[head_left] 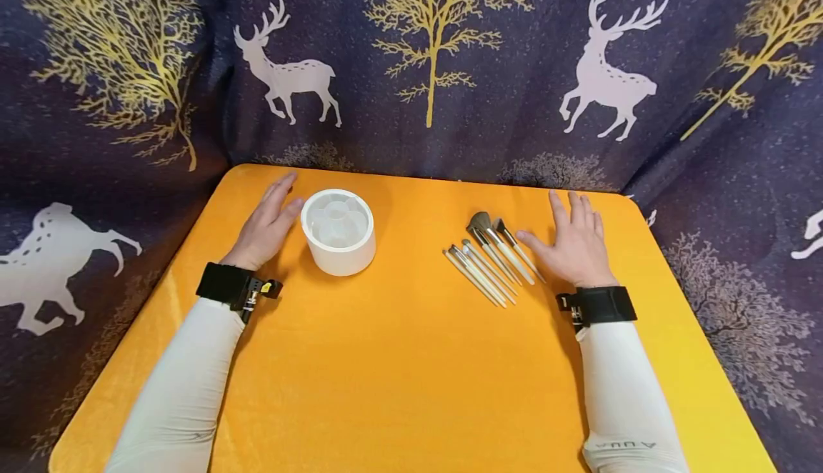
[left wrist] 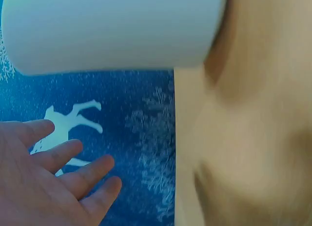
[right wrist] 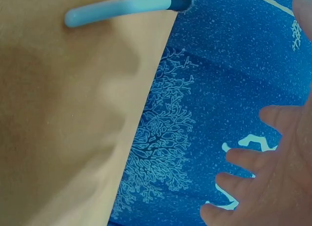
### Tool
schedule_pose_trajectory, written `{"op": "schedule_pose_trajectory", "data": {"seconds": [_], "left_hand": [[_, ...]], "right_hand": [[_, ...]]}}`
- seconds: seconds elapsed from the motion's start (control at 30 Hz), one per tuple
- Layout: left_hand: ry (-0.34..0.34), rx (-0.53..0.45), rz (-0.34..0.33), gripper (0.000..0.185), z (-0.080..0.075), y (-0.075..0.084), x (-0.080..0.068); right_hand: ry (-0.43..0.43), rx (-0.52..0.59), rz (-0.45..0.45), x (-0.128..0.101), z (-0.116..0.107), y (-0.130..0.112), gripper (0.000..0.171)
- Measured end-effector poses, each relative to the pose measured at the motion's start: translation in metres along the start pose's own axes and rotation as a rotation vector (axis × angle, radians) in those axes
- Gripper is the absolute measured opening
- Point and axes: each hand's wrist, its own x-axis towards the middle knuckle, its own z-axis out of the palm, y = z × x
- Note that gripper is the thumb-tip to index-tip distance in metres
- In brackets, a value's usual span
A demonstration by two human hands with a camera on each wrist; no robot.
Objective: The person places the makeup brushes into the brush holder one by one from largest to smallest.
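Note:
A white round holder [head_left: 338, 231] with several inner compartments stands on the orange table [head_left: 398, 359]; its side fills the top of the left wrist view [left wrist: 112, 30]. My left hand [head_left: 266, 226] lies flat just left of it, fingers straight [left wrist: 58, 187], thumb close to its wall. Several makeup brushes [head_left: 491, 257] with pale handles lie side by side to the right. My right hand [head_left: 574, 242] rests flat beside them, thumb nearly at the nearest brush. One brush handle [right wrist: 122, 9] shows in the right wrist view, with my fingers [right wrist: 253, 187] spread.
A dark blue cloth with white deer [head_left: 607, 73] and gold trees [head_left: 437, 23] hangs behind and around the table. Both forearms wear pale sleeves and black wrist straps [head_left: 225, 284].

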Motion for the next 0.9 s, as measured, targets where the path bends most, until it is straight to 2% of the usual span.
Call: {"op": "schedule_pose_trajectory", "data": {"seconds": [0.17, 0.37, 0.63, 0.9], "left_hand": [[-0.013, -0.117, -0.017, 0.074, 0.007, 0.003, 0.001], [-0.025, -0.205, -0.030, 0.070, 0.014, 0.008, 0.002], [-0.067, -0.263, -0.027, 0.070, 0.022, 0.010, 0.002], [-0.058, -0.296, -0.038, 0.070, 0.028, 0.015, -0.001]], "right_hand": [[-0.005, -0.011, -0.004, 0.000, 0.000, -0.001, 0.112], [-0.022, -0.012, -0.009, 0.000, 0.002, -0.002, 0.111], [-0.045, -0.003, -0.007, 0.000, 0.004, -0.003, 0.112], [-0.070, 0.000, -0.002, 0.000, 0.008, -0.005, 0.111]]}}
